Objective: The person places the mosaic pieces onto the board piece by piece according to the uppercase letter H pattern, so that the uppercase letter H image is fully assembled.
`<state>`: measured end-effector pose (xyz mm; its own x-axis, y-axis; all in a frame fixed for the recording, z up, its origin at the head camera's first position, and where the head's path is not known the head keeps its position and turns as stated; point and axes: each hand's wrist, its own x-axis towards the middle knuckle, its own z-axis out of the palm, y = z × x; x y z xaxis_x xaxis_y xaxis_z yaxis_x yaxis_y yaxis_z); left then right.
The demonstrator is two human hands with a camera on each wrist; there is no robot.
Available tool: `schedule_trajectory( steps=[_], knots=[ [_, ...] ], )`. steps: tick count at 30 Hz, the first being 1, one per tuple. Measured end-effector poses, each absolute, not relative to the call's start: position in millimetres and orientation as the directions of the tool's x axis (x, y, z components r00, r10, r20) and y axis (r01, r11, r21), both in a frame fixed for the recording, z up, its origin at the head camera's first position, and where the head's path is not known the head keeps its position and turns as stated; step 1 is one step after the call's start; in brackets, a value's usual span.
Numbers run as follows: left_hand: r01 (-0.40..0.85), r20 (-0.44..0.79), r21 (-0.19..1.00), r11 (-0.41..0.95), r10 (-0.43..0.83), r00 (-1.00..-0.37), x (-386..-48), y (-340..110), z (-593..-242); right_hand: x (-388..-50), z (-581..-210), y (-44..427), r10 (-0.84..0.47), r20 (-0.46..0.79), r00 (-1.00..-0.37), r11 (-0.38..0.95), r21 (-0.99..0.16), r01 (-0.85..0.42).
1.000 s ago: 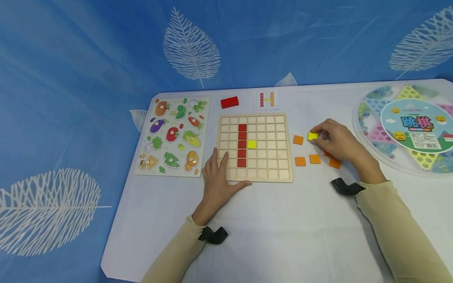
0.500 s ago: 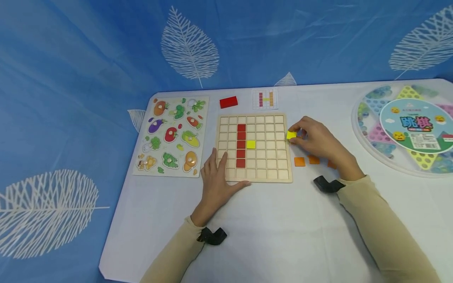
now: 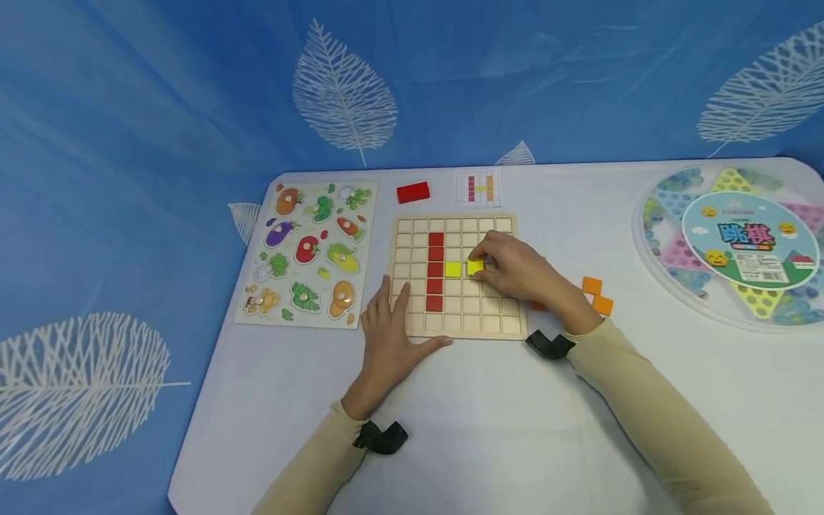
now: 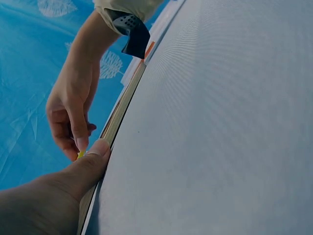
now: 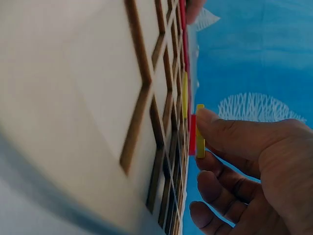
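My right hand pinches a yellow square tile between thumb and fingers over the wooden grid board. In the right wrist view the yellow tile is held on edge, slightly off the board. Left of it, another yellow tile sits in a cell beside a column of several red tiles. My left hand rests at the board's lower left corner with fingers spread, its thumb along the near edge. In the left wrist view that thumb touches the board's side.
Orange tiles lie right of the board, some hidden by the right hand. Behind the board are a red block and a small pattern card. A vegetable puzzle board lies left, a round game box right.
My right hand has carried the yellow tile leftward, from beside the orange tiles to over the grid board. The left hand has stayed at the board's corner.
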<state>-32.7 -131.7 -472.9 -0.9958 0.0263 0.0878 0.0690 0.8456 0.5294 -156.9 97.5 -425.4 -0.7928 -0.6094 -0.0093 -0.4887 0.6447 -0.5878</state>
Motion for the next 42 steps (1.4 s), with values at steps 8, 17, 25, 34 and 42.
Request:
schedule_trajectory(
  steps=[8, 17, 25, 34, 42],
  knots=[
    [0.079, 0.097, 0.529, 0.845, 0.032, -0.995, -33.6, -132.5, -473.6, -157.8, -430.3, 89.7, -0.61, -0.042, -0.791, 0.661, -0.578, -0.479],
    [0.081, 0.104, 0.532, 0.843, 0.03, -0.994, -33.2, -133.0, -474.7, -159.0, -433.9, 90.3, -0.626, -0.003, -0.78, 0.646, -0.563, -0.516],
    [0.081, 0.105, 0.53, 0.844, 0.029, -0.994, -33.1, -132.9, -473.6, -158.6, -433.7, 89.9, -0.624, -0.007, -0.781, 0.649, -0.562, -0.513],
    [0.092, 0.112, 0.53, 0.843, 0.038, -0.993, -33.2, -132.8, -472.0, -158.3, -436.5, 87.6, -0.636, -0.005, -0.772, 0.638, -0.565, -0.523],
    [0.089, 0.112, 0.528, 0.844, 0.034, -0.993, -32.4, -132.8, -472.5, -155.0, -436.7, 90.1, -0.628, 0.01, -0.778, 0.642, -0.559, -0.525]
  ],
)
